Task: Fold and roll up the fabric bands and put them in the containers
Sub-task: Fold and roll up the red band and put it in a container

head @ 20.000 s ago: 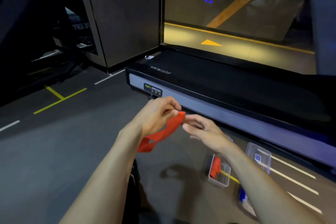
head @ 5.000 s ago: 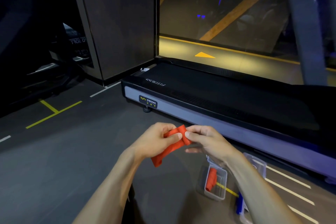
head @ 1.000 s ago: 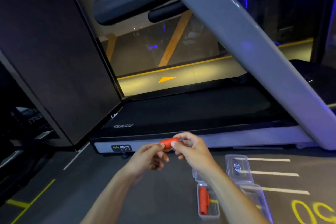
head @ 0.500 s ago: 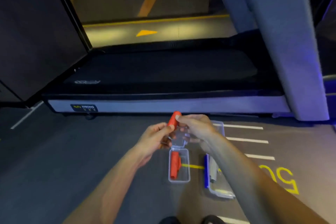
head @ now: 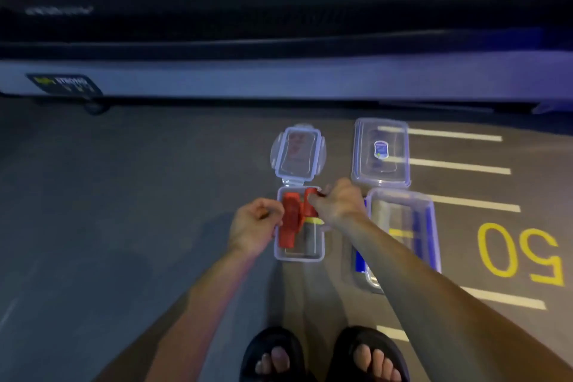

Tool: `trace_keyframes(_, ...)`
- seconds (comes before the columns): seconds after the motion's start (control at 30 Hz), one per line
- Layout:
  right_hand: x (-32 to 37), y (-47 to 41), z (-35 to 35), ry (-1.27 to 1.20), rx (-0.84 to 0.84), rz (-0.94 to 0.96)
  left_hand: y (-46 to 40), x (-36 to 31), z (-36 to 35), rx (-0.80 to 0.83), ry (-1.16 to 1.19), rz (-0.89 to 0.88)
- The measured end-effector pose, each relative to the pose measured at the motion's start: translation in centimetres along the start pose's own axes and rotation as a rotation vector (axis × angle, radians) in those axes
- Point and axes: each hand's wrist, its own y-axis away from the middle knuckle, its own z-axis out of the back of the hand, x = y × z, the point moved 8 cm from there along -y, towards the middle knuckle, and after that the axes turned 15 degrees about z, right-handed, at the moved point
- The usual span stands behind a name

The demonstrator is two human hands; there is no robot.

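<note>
My right hand (head: 336, 201) pinches the rolled red band (head: 310, 205), its fingers (head: 316, 201) pressed tight on it so the roll does not open, and holds it over the far end of the small container (head: 299, 253) on the floor. Just left of these fingers, a first red roll (head: 289, 223) already lies inside, so I aim for the free side. My left hand (head: 254, 225) waits beside the container wall, fingers loosely curled and holding nothing, I think to steady the box. Its lid (head: 298, 152) lies open beyond my fingers. To the right stands the bigger container (head: 431, 226) with a blue band (head: 359, 259).
</note>
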Motion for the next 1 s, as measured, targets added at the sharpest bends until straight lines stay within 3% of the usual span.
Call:
trace_keyframes(0.13,0.7,-1.8,-1.8,0.282,0.077,0.08,-4.4,2.9,-0.1,-0.149,-0.049,0.053)
trace_keyframes(0.2,0.8,-2.9,-2.8,0.421,0.121,0.125,-5.2,3.0,-0.4,-0.19,-0.186,0.056)
trace_keyframes(0.43,2.0,-4.8,-5.5,0.75,0.259,0.223,-7.4,3.6,-1.2,-0.184,-0.489,0.095)
trace_keyframes(1.0,1.7,-6.0,-6.6,1.156,0.4,0.302,-8.0,3.8,-1.1,-0.151,-0.417,0.035)
